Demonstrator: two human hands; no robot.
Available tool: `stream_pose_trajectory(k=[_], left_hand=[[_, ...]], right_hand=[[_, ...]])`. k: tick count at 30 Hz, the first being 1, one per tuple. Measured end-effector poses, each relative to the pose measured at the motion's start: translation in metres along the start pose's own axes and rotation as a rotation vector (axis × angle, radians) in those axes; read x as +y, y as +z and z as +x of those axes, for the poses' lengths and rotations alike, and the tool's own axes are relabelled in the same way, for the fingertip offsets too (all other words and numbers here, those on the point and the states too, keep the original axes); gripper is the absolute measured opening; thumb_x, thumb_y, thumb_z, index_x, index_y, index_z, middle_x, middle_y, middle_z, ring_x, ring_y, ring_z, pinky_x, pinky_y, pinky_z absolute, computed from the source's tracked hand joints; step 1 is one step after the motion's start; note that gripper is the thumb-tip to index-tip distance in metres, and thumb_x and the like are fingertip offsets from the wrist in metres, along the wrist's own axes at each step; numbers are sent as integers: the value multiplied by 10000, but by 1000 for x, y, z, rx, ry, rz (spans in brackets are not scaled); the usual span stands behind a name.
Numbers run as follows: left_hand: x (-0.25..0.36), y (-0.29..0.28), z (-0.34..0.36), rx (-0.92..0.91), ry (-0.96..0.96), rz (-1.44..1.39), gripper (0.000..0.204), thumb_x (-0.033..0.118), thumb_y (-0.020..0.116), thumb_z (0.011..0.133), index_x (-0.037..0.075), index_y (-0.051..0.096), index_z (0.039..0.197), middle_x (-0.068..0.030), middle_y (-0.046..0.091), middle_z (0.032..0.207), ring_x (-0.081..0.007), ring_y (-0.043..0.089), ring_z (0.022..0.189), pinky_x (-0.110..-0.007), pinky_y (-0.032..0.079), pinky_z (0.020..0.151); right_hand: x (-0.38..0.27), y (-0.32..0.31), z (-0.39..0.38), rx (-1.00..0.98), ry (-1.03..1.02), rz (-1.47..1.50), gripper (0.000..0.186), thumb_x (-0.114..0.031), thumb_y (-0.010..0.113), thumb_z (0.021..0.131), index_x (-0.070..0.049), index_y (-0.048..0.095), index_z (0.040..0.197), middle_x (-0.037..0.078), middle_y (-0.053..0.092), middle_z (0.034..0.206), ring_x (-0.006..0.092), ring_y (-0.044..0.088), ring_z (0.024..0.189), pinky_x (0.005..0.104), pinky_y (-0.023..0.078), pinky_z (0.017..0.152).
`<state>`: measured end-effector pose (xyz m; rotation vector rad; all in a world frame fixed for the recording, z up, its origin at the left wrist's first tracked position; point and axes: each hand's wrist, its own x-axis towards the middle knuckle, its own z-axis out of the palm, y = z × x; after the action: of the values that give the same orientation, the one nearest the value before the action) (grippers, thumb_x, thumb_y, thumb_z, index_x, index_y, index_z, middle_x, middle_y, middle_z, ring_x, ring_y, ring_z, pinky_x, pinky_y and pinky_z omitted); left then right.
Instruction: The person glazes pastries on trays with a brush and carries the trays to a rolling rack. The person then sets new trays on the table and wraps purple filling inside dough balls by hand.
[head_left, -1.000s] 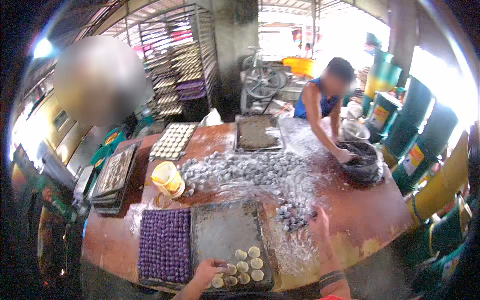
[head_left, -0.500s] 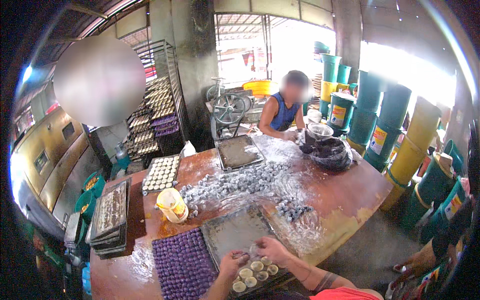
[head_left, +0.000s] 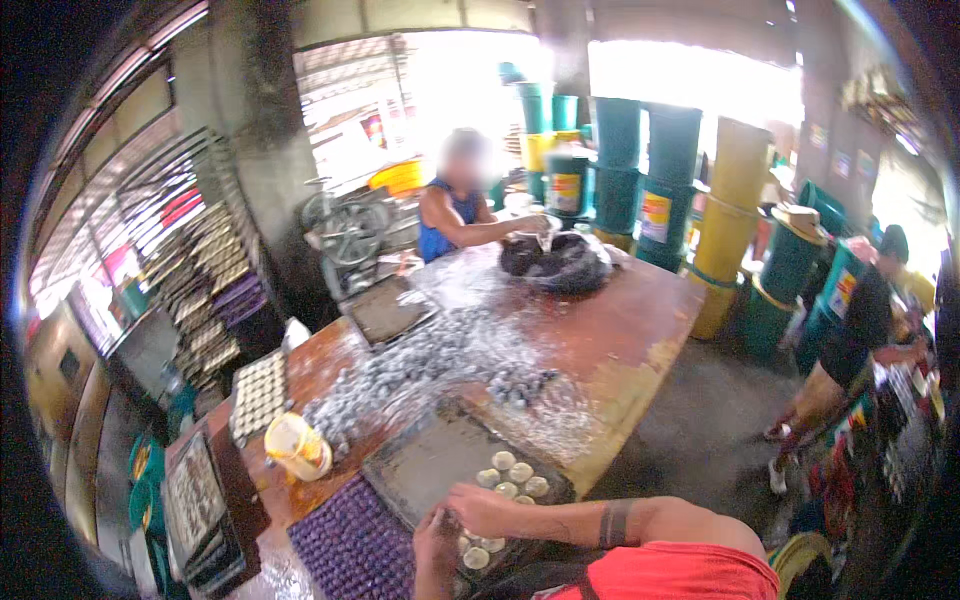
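Note:
Both of my hands meet over the near left part of a metal tray, with fingers closed around something too small and hidden to make out. My left hand is lower, and my right hand comes in from the right. Several pale flattened dough rounds lie on that tray. Beside it to the left is a tray packed with purple balls. Beyond, dark balls dusted with white powder are spread over the wooden table, near a yellow-and-white bucket.
Across the table a co-worker in blue reaches over a black bag. Trays of rounds and stacked trays stand left. Racks are behind. Stacked green and yellow drums line the right, where another person stands.
My right hand has moved from the dark balls to join my left hand over the tray. The view has swung rightward. The co-worker's arm has shifted at the black bag.

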<state>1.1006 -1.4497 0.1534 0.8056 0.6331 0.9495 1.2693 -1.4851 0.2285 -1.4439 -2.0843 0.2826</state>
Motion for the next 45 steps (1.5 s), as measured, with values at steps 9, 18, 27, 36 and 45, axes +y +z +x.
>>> stream_pose_trajectory(k=[9,18,27,36,45], left_hand=[[1,108,46,-44,374,374,283,48,604,957,-61,559,1214,-191,654,1137,-286,664,980,-380,558,877],[26,242,78,24,207,175,238,42,552,959,-88,610,1150,-206,677,1117,-275,667,1014,-375,552,880],[25,219,81,133,391,61,271,53,609,951,-15,582,1213,-99,650,1113,-163,637,949,-296,530,839],[46,146,54,-1,117,48,468,92,748,841,-52,572,1251,-113,654,1144,-221,639,985,-336,535,864],[31,68,26,-171,-82,-424,407,216,763,869,50,603,1205,-46,639,1137,-214,605,1075,-372,492,928]], right_hand=[[77,-96,-2,-94,223,488,383,-317,699,917,-3,638,1126,126,690,998,191,651,904,340,527,774],[140,-144,6,56,353,1159,382,-223,738,888,5,609,1166,73,678,1034,137,629,947,305,522,835],[105,-158,23,468,-162,440,256,-94,710,834,-19,674,1076,161,580,1071,317,606,1010,378,519,867],[79,-106,38,130,-354,243,400,-139,794,715,-65,656,1083,125,680,1167,358,632,1100,466,505,918],[32,-32,45,244,-131,402,327,-72,802,633,-48,639,915,99,648,929,283,652,929,372,521,848]])
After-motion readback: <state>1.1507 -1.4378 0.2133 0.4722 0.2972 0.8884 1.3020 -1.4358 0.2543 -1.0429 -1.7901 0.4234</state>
